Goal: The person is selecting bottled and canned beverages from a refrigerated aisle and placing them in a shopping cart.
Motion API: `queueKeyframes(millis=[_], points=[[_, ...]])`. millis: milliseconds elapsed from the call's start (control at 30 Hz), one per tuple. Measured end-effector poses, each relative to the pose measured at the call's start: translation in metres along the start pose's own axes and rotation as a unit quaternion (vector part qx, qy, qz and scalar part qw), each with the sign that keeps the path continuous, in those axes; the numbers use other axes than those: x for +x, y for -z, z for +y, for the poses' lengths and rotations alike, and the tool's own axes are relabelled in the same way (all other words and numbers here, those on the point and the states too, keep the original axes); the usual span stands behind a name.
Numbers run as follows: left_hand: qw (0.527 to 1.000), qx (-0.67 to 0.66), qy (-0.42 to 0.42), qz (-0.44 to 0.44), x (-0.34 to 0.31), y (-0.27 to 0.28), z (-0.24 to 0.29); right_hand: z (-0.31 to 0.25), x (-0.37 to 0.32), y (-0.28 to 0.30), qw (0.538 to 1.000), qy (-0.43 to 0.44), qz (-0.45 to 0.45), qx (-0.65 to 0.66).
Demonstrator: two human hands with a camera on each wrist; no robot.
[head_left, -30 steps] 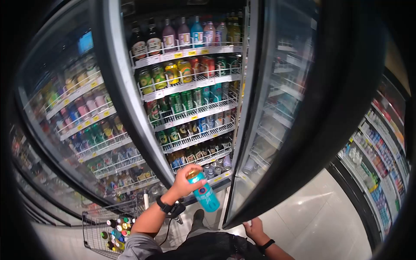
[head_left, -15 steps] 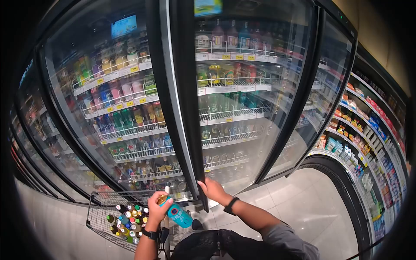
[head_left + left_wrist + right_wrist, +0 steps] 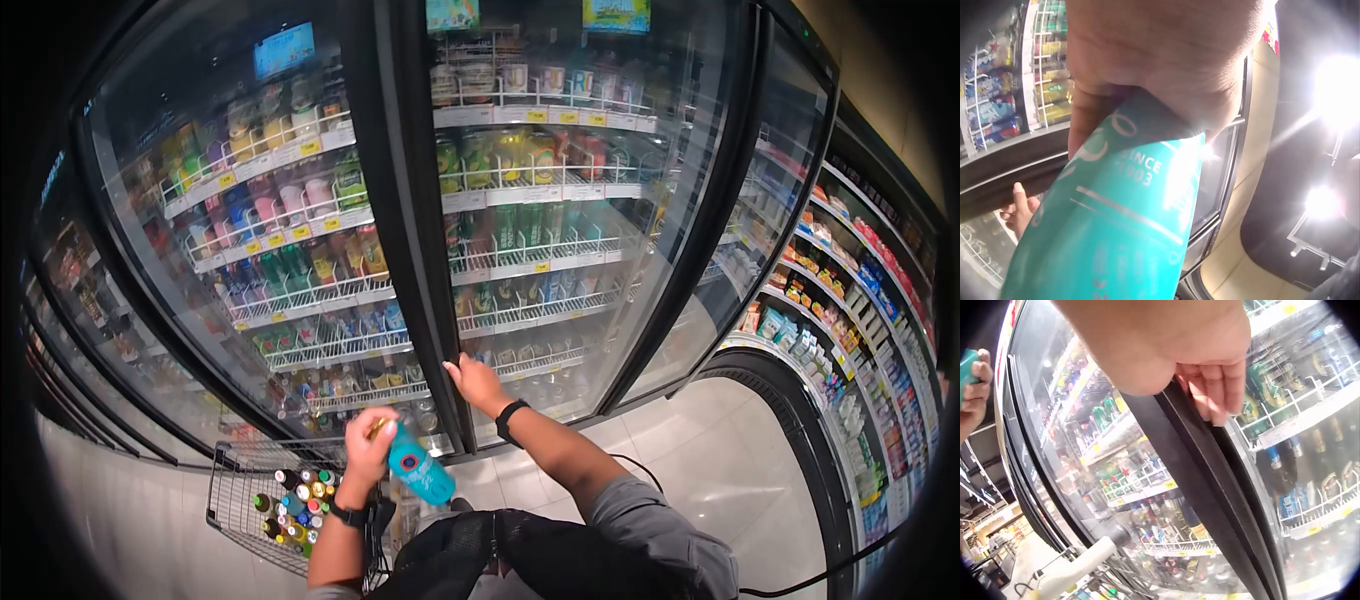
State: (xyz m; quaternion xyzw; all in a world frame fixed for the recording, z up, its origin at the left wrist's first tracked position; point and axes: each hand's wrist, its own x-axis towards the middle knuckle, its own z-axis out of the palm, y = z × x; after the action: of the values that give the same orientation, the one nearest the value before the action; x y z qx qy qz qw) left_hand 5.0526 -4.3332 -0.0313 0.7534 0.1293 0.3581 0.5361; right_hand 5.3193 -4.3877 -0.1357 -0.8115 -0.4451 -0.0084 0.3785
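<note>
My left hand (image 3: 367, 445) grips a turquoise drink can (image 3: 425, 472) near its gold-coloured top. The can slants down and to the right, in front of my body. White print reading "since 1903" shows on the can (image 3: 1129, 206) in the left wrist view. My right hand (image 3: 480, 386) rests at the left edge of a glass cooler door, on its black frame (image 3: 1191, 469). In the right wrist view the fingers (image 3: 1213, 394) of that hand extend downward along the frame. The door lies flush with its neighbours, cans and bottles visible behind the glass.
A wire shopping cart (image 3: 235, 500) holding several bottles (image 3: 298, 505) stands at my lower left. More glass-doored coolers (image 3: 230, 250) run off to the left. Open curved shelves (image 3: 850, 300) of packaged goods stand on the right. Pale tiled floor (image 3: 690, 450) spreads at my right.
The cooler door, wide open one second ago, has swung shut. My right hand has moved from low on the right to the door's left edge. The can stays in my left hand.
</note>
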Motion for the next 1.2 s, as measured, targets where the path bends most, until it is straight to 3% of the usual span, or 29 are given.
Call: queueKeyframes(millis=[133,167,200,233,267,333,367,433,533,600,667,733,800,833,1000,1067,1100,1133,1167,1200], points=[[0.998,-0.04,-0.042,-0.034,0.058,-0.024,0.033,-0.018,-0.031,0.04,0.998,-0.044,0.008,0.047],[0.994,-0.079,-0.057,-0.047,0.076,-0.029,0.033,-0.021,-0.04,0.049,0.981,-0.023,-0.029,0.191],[0.989,-0.133,-0.03,-0.059,0.094,-0.04,0.051,-0.022,-0.047,0.063,0.943,-0.005,-0.058,0.328],[0.983,-0.171,0.003,-0.064,0.106,-0.053,0.077,-0.048,-0.068,0.108,0.815,-0.1,-0.178,0.542],[0.982,-0.177,-0.014,-0.061,0.121,-0.062,0.082,-0.071,-0.088,0.136,0.708,-0.067,-0.202,0.673],[0.971,-0.228,0.003,-0.078,0.141,-0.091,0.113,-0.098,-0.117,0.186,0.67,0.032,-0.181,0.72],[0.968,-0.236,0.018,-0.086,0.145,-0.106,0.128,-0.1,-0.127,0.199,0.674,0.029,-0.172,0.718],[0.961,-0.251,0.029,-0.114,0.149,-0.139,0.151,-0.098,-0.137,0.222,0.755,0.039,-0.094,0.648],[0.959,-0.243,-0.029,-0.145,0.135,-0.184,0.181,-0.092,-0.154,0.251,0.782,0.063,-0.004,0.62],[0.977,-0.074,-0.175,-0.1,0.107,-0.211,0.202,-0.086,-0.169,0.268,0.796,0.052,0.046,0.601],[0.951,0.022,-0.275,-0.139,0.08,-0.229,0.202,-0.069,-0.178,0.286,0.798,0.079,0.098,0.589],[0.884,0.097,-0.435,-0.14,0.059,-0.245,0.194,-0.068,-0.188,0.305,0.791,0.089,0.177,0.578],[0.861,0.115,-0.467,-0.164,0.032,-0.26,0.19,-0.062,-0.191,0.322,0.791,0.102,0.249,0.549],[0.838,0.139,-0.496,-0.182,0.021,-0.266,0.19,-0.066,-0.205,0.339,0.794,0.09,0.21,0.563],[0.814,0.184,-0.517,-0.192,0.012,-0.271,0.205,-0.054,-0.228,0.375,0.8,0.034,0.204,0.563],[0.895,0.038,-0.406,-0.183,0.027,-0.271,0.212,-0.052,-0.238,0.382,0.806,0.015,0.205,0.556],[0.895,0.039,-0.406,-0.181,0.035,-0.276,0.214,-0.056,-0.243,0.385,0.809,0.012,0.181,0.559],[0.926,-0.124,-0.275,-0.227,0.044,-0.281,0.214,-0.059,-0.247,0.386,0.812,0.009,0.157,0.561],[0.914,-0.281,-0.13,-0.262,0.048,-0.283,0.214,-0.06,-0.251,0.384,0.813,0.01,0.156,0.561],[0.914,-0.281,-0.132,-0.26,0.046,-0.282,0.219,-0.062,-0.253,0.381,0.812,0.021,0.156,0.563]])
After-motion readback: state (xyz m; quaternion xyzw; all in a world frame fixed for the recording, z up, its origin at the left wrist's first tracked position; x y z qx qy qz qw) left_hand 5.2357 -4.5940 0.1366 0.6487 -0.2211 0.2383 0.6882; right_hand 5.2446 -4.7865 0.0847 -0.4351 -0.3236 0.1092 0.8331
